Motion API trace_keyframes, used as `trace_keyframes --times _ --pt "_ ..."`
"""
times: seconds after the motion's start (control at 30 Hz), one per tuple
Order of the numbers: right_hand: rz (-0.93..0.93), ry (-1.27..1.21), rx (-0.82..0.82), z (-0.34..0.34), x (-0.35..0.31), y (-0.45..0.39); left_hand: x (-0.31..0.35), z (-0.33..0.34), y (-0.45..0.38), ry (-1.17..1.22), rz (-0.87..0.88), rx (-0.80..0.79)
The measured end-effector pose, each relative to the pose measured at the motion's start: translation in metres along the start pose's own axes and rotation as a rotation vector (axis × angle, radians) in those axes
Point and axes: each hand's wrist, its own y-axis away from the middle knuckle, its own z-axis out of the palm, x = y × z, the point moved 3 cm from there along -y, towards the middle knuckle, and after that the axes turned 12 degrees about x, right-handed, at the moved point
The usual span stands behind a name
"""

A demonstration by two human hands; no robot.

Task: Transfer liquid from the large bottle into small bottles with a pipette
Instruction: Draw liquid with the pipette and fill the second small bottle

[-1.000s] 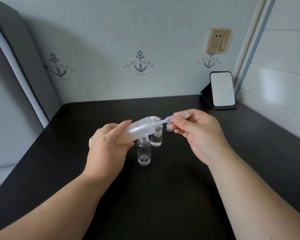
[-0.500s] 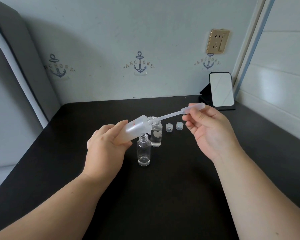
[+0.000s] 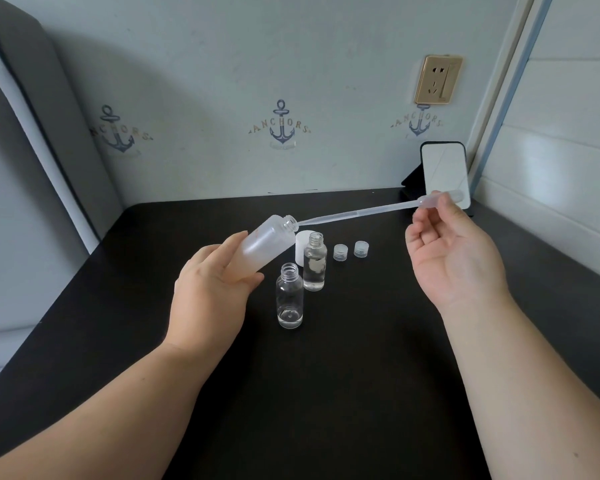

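Just left of centre I see my left hand wrapped around the lower body of the frosted large bottle, fingers curled behind it and thumb along its top side. The bottle is tilted, its open neck pointing up and to the right. At the right of the frame my right hand pinches the bulb of the pipette between thumb and fingertips; the other fingers hang loosely curled below, palm turned toward me. The pipette runs leftward and slightly down from that pinch, and its thin tip sits right at the mouth of the large bottle; I cannot tell whether it is just inside or just clear of the rim.

On the black bench, below the bottle's neck, stand two uncapped small bottles: the near one holds a little liquid at the bottom, the far one is much fuller. A white cap shows behind the far one. Two small clear caps sit just to its right.
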Motion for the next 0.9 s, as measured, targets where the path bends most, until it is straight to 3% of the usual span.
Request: trace_keyframes --times 0.33,0.63,0.9 --pt "0.022 -0.090 0.075 -0.0013 -0.0023 -0.0005 0.0030 -0.0025 -0.0008 0.081 -0.055 -0.014" --pt "0.020 0.007 0.038 0.0024 0.0015 0.0002 -0.0008 0.0007 -0.0006 0.175 -0.209 -0.052" --pt "0.011 0.049 -0.007 0.0036 0.0028 0.0011 0.0027 -0.0051 0.0031 0.255 -0.212 -0.053"
